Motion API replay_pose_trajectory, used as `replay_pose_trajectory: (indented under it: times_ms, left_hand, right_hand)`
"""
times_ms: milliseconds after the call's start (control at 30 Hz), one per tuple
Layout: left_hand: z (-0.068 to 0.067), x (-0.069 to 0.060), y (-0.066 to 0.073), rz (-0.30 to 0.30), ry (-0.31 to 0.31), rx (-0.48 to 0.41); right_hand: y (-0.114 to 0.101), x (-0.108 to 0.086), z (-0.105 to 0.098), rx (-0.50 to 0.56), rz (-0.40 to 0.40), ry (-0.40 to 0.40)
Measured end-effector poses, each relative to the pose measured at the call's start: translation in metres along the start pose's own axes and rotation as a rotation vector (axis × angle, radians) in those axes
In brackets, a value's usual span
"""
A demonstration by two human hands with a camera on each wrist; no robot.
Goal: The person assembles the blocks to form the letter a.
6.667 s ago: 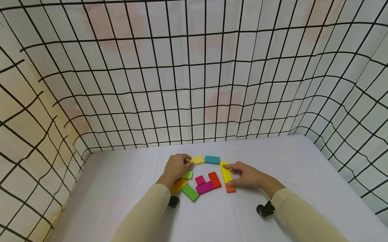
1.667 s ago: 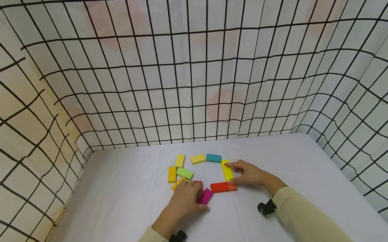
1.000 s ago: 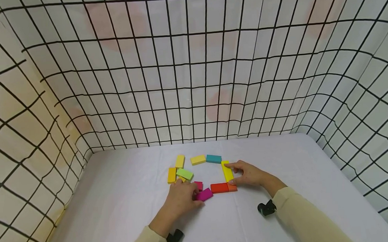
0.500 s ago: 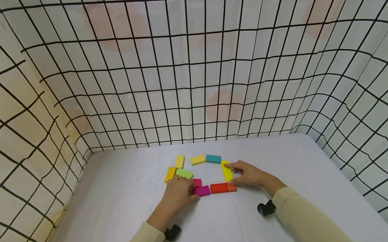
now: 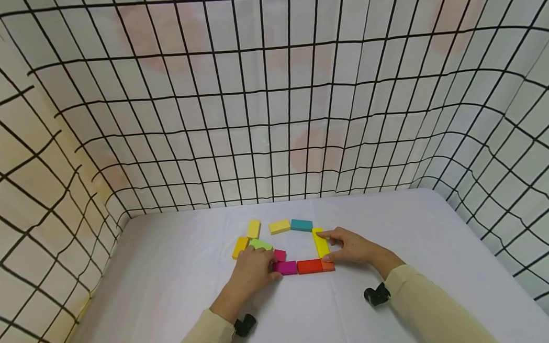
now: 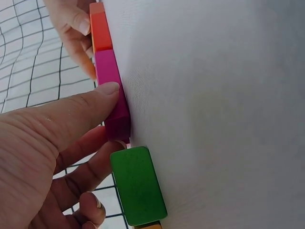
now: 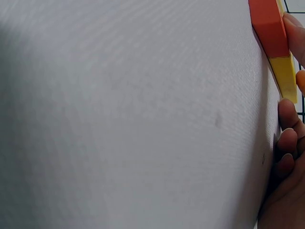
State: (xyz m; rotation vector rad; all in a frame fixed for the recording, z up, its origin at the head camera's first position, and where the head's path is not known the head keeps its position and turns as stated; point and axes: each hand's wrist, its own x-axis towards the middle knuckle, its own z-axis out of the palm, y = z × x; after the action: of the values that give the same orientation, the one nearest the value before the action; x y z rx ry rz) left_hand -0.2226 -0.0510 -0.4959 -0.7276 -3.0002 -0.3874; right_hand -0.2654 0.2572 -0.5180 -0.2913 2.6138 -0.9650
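My left hand (image 5: 251, 270) pinches the magenta block (image 5: 287, 268) between thumb and fingers; its right end meets the red block (image 5: 309, 266), which adjoins an orange block (image 5: 328, 266). In the left wrist view the thumb lies on the magenta block (image 6: 112, 102), and a green block (image 6: 138, 186) stands close to the fingers. My right hand (image 5: 354, 248) holds the long yellow block (image 5: 321, 243), index finger at its upper part and thumb near its lower end. A small pink block (image 5: 280, 255) lies just behind the magenta one.
Behind are a teal block (image 5: 301, 225) and a pale yellow block (image 5: 279, 227). At the left lie another pale yellow block (image 5: 254, 229), an amber block (image 5: 240, 247) and a light green block (image 5: 260, 244). Black wire mesh (image 5: 268, 124) surrounds the white table (image 5: 388, 332).
The red block has turned sideways against the orange one. My left hand has moved from the back to the magenta block and straightened it beside the red one. The right hand has stayed nearly still.
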Motion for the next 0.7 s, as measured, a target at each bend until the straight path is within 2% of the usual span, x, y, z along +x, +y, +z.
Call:
replay_pose_trajectory:
  times_ms: [700]
  left_hand:
    - [0.0007, 0.0012, 0.0022, 0.001, -0.011, -0.038]
  right_hand:
    - [0.0025, 0.0016, 0.001, -0.015, -0.02, 0.016]
